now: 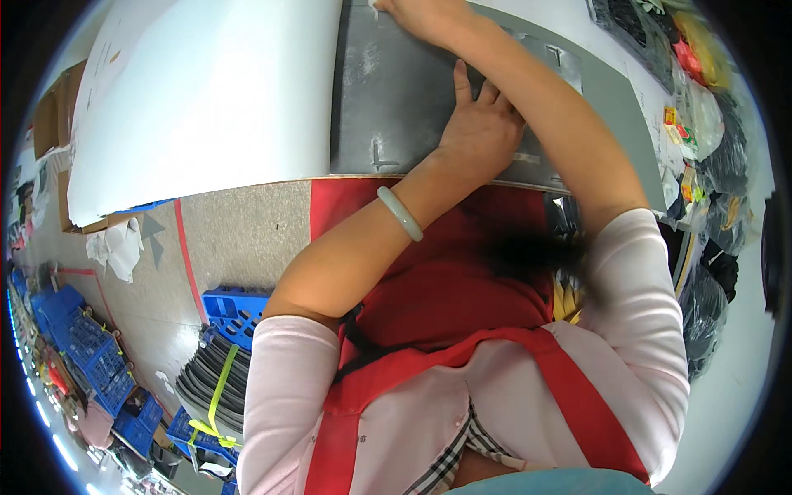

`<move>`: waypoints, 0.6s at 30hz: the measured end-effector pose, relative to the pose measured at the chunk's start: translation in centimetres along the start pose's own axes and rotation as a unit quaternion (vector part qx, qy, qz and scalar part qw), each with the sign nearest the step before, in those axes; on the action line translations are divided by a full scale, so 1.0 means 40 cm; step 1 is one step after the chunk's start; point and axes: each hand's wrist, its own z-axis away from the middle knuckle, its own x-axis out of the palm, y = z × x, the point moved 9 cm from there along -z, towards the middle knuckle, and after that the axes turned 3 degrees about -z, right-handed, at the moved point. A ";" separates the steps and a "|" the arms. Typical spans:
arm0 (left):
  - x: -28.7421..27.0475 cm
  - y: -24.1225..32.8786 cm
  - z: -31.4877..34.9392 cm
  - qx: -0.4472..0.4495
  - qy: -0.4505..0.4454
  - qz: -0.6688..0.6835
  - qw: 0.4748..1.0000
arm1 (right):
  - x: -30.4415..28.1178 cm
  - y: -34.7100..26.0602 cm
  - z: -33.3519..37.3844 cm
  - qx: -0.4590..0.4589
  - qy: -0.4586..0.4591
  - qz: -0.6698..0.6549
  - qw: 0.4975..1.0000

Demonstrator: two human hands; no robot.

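Observation:
My left hand (pixel 483 132), a pale bangle (pixel 399 214) on its forearm, lies on a dark grey sheet (pixel 396 107) with its fingers apart. Chalky white smears and corner-shaped marks show on that sheet. My right forearm crosses above the left fingers, hiding some of them. At the top edge of the view my right hand (pixel 425 18) is closed over the far part of the sheet, partly cut off. A small white piece (pixel 374 4) shows at its fingertips; its kind is unclear.
A large white sheet (pixel 206 99) covers the table's left side. Blue crates (pixel 91 355) and a strapped bundle of dark curved pieces (pixel 210 375) stand on the floor at left. Plastic bags (pixel 701 124) line the right side. Cardboard boxes (pixel 58 111) stand far left.

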 end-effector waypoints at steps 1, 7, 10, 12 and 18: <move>0.009 -0.003 0.004 -0.003 0.000 -0.001 1.000 | -0.004 0.000 -0.001 -0.003 -0.001 -0.002 1.000; -0.024 -0.017 0.011 -0.020 0.086 0.027 0.996 | -0.012 0.049 0.020 0.166 -0.001 -0.152 0.974; -0.004 -0.004 0.002 -0.014 0.027 0.000 1.000 | 0.024 0.078 0.033 0.192 0.033 -0.341 0.920; -0.014 -0.012 0.009 -0.015 0.057 0.014 0.998 | 0.029 0.067 0.018 0.212 0.006 -0.273 0.938; -0.008 -0.015 0.022 -0.002 0.072 -0.051 0.996 | 0.019 0.005 0.108 0.285 -0.063 -0.346 0.892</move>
